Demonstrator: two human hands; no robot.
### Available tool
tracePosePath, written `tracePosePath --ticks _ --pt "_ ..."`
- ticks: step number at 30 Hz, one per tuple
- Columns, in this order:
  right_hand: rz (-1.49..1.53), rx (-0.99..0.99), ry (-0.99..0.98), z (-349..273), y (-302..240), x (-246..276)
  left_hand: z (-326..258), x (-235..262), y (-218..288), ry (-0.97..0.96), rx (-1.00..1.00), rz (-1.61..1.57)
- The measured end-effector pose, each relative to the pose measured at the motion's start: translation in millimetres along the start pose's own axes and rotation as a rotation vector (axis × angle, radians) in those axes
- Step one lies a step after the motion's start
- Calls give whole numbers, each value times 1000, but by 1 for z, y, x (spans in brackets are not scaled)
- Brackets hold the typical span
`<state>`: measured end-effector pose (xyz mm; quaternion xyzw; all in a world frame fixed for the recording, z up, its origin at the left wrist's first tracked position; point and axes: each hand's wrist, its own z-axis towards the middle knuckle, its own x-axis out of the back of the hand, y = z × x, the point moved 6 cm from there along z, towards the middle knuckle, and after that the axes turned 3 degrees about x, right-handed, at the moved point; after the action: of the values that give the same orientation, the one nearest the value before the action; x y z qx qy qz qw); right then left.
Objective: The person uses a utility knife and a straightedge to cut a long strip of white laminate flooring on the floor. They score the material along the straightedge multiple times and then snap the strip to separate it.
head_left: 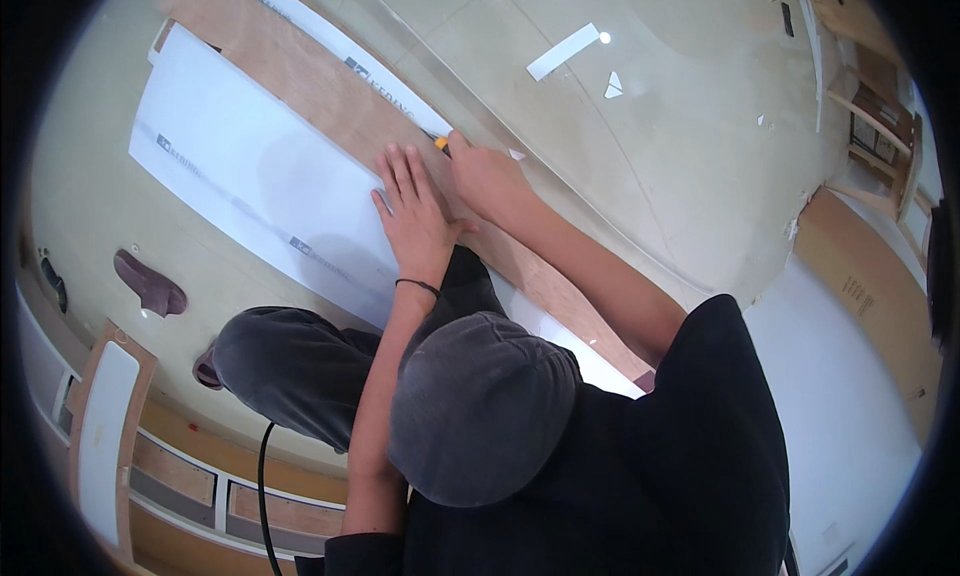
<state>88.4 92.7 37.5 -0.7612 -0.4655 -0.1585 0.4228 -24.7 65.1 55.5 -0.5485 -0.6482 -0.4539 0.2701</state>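
Note:
My left hand point(415, 221) presses down with fingers stretched, across a long brown wooden strip point(290, 76) and the edge of a white sheet point(270, 166). Just to its right, my right hand point(490, 181) is closed around a utility knife point(442, 144), of which only a small yellow and dark part shows. Its tip meets the strip's far edge, where a narrow white band point(340, 51) of printed sheet sticks out. Most of the knife is hidden in my fist.
White offcuts point(563, 53) lie on the tiled floor beyond. A brown shoe point(150, 283) is at the left. Cabinet frames point(180, 471) stand at lower left, with a black cable point(263, 496) beside them. A brown panel point(860, 286) and wooden furniture point(880, 136) are on the right.

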Motion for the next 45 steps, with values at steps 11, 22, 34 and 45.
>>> tracePosePath --ticks 11,22,34,45 --pt "3 -151 -82 -110 69 -38 -2 -2 -1 7 -6 11" --pt "-18 -222 -186 -191 125 -64 -4 -7 -1 49 -35 15" --pt "163 -52 93 -124 35 13 -5 -4 3 8 29 99" --pt "173 201 328 112 -68 47 -4 2 4 -30 63 74"
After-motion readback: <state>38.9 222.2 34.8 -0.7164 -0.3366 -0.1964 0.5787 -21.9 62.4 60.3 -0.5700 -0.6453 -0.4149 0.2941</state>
